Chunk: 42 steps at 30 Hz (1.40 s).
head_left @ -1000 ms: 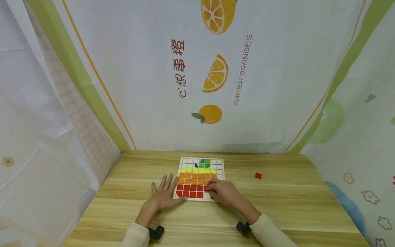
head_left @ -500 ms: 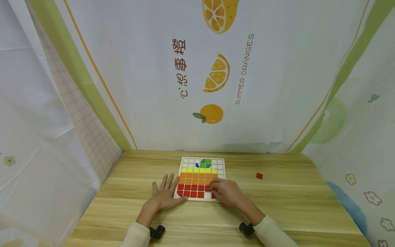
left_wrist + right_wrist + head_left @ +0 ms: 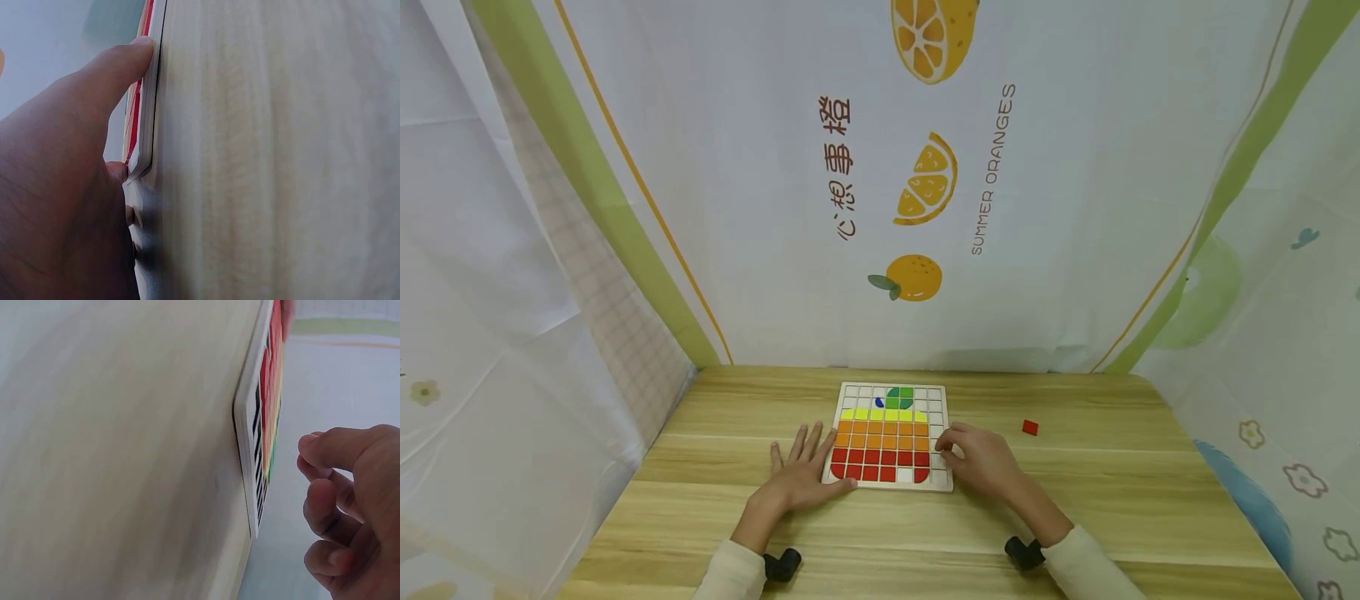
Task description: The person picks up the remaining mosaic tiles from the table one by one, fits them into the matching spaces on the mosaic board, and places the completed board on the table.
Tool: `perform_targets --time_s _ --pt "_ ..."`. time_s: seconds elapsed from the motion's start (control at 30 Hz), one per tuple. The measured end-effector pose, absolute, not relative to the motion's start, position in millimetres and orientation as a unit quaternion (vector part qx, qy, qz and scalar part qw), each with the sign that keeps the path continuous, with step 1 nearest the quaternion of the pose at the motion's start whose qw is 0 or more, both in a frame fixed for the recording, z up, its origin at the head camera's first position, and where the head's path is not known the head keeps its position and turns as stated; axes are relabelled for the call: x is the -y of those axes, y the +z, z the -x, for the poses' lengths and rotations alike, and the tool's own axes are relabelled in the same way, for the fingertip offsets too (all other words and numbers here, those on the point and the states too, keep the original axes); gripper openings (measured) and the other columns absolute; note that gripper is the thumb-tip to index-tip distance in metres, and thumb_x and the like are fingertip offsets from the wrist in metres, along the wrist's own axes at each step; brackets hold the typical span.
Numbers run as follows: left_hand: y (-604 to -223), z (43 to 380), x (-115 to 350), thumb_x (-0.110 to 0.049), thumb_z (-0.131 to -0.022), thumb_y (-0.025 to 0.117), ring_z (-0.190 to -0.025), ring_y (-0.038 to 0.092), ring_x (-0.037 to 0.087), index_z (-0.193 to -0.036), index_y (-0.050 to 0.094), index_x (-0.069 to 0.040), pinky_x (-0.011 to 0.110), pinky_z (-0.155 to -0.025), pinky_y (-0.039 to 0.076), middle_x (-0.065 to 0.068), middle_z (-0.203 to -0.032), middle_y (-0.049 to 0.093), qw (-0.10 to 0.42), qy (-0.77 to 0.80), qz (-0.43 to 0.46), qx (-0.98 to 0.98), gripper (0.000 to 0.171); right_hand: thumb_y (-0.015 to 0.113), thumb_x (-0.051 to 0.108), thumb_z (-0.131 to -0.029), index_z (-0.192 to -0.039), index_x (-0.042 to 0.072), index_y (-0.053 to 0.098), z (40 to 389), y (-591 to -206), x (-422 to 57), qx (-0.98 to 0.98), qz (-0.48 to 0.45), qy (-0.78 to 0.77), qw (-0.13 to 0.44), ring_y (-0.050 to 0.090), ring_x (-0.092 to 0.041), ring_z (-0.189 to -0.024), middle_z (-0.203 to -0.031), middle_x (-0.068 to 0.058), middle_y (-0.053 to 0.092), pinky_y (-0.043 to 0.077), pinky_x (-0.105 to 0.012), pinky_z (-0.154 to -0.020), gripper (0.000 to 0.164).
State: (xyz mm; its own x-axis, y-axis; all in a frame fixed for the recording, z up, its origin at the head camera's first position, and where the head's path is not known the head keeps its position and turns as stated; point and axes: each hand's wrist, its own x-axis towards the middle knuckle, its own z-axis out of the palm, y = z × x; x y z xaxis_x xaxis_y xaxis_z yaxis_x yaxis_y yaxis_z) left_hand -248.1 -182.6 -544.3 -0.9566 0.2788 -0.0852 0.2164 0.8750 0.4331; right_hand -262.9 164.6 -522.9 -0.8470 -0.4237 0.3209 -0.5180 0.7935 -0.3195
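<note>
A square puzzle board (image 3: pixel 938 477) lies on the table, its white grid filled with red, orange, yellow, green and blue tiles in a fruit-like picture. One cell (image 3: pixel 904 475) in the bottom red row shows white. My left hand (image 3: pixel 805 482) rests at the board's left side with fingers spread, its thumb on the near rim; in the left wrist view the thumb (image 3: pixel 119 69) lies over the board's edge. Over the board's right edge is my right hand (image 3: pixel 985 458), fingers loosely bent and holding nothing, apart from the board in the right wrist view. A loose red tile (image 3: pixel 1030 427) lies to the right.
The wooden table (image 3: pixel 760 400) meets a hanging white curtain (image 3: pixel 760 250) with printed oranges at its back edge. More printed cloth hangs on both sides. Black wrist mounts (image 3: pixel 782 565) sit by both sleeves, close over the table.
My right hand has moved right, off the red rows, uncovering the tiles at their right end. The left hand and the loose red tile have stayed put.
</note>
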Motion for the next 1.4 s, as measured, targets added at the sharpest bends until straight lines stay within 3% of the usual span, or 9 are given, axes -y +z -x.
perform_targets --time_s 0.23,0.5,0.6,0.7,0.9,1.13,1.4 --pt "-548 251 182 -0.08 -0.092 0.059 -0.167 -0.001 0.041 -0.172 0.021 -0.02 0.082 -0.12 -0.013 0.013 -0.181 0.007 0.084 0.202 -0.115 -0.969 0.107 0.082 0.011 -0.09 -0.092 0.019 0.078 268 -526 -195 0.937 -0.24 0.209 0.146 0.066 -0.007 -0.077 -0.095 0.012 0.074 0.049 -0.021 -0.064 0.01" --pt "-554 251 184 -0.086 -0.09 0.055 -0.167 -0.003 0.044 -0.173 0.018 -0.025 0.084 -0.117 -0.016 0.015 -0.181 0.007 0.062 0.221 -0.132 -0.964 0.11 0.084 0.012 -0.09 -0.096 0.019 0.08 267 -525 -230 0.941 -0.209 0.213 0.16 0.06 -0.002 -0.07 -0.098 0.008 0.077 0.047 -0.022 -0.059 0.01" --pt "-552 250 184 -0.087 -0.089 0.054 -0.166 -0.001 0.045 -0.173 0.018 -0.025 0.085 -0.116 -0.016 0.016 -0.18 0.008 0.066 0.222 -0.132 -0.964 0.111 0.084 0.013 -0.092 -0.1 0.018 0.08 269 -526 -243 0.946 -0.189 0.208 0.162 0.064 -0.005 -0.072 -0.099 0.006 0.078 0.047 -0.023 -0.057 0.011" --pt "-556 253 185 -0.086 -0.089 0.055 -0.167 0.0 0.045 -0.173 0.019 -0.024 0.085 -0.115 -0.016 0.016 -0.18 0.009 0.066 0.215 -0.131 -0.966 0.111 0.08 0.014 -0.095 -0.107 0.015 0.081 270 -524 -255 0.951 -0.165 0.217 0.146 0.069 -0.013 -0.075 -0.103 0.001 0.079 0.05 -0.027 -0.056 0.011" --pt "-559 256 185 -0.089 -0.087 0.054 -0.168 -0.004 0.04 -0.173 0.018 -0.024 0.081 -0.119 -0.017 0.012 -0.181 0.005 0.076 0.207 -0.12 -0.968 0.113 0.073 0.019 -0.101 -0.117 0.011 0.079 276 -524 -278 0.963 -0.117 0.219 0.105 0.076 -0.026 -0.09 -0.114 -0.008 0.078 0.059 -0.04 -0.066 0.019" --pt "-560 258 185 -0.08 -0.09 0.061 -0.168 -0.005 0.038 -0.173 0.02 -0.024 0.079 -0.121 -0.017 0.009 -0.182 0.004 0.079 0.206 -0.111 -0.969 0.108 0.068 0.016 -0.101 -0.116 0.012 0.079 283 -528 -296 0.968 -0.095 0.216 0.081 0.067 -0.019 -0.078 -0.128 -0.016 0.073 0.05 -0.033 -0.056 0.019" --pt "-563 259 186 -0.082 -0.089 0.062 -0.168 -0.003 0.038 -0.172 0.022 -0.024 0.08 -0.12 -0.016 0.009 -0.181 0.006 0.074 0.204 -0.11 -0.97 0.109 0.074 0.016 -0.099 -0.117 0.011 0.079 288 -534 -304 0.971 -0.09 0.207 0.082 0.073 -0.028 -0.086 -0.13 -0.019 0.073 0.054 -0.038 -0.058 0.02"
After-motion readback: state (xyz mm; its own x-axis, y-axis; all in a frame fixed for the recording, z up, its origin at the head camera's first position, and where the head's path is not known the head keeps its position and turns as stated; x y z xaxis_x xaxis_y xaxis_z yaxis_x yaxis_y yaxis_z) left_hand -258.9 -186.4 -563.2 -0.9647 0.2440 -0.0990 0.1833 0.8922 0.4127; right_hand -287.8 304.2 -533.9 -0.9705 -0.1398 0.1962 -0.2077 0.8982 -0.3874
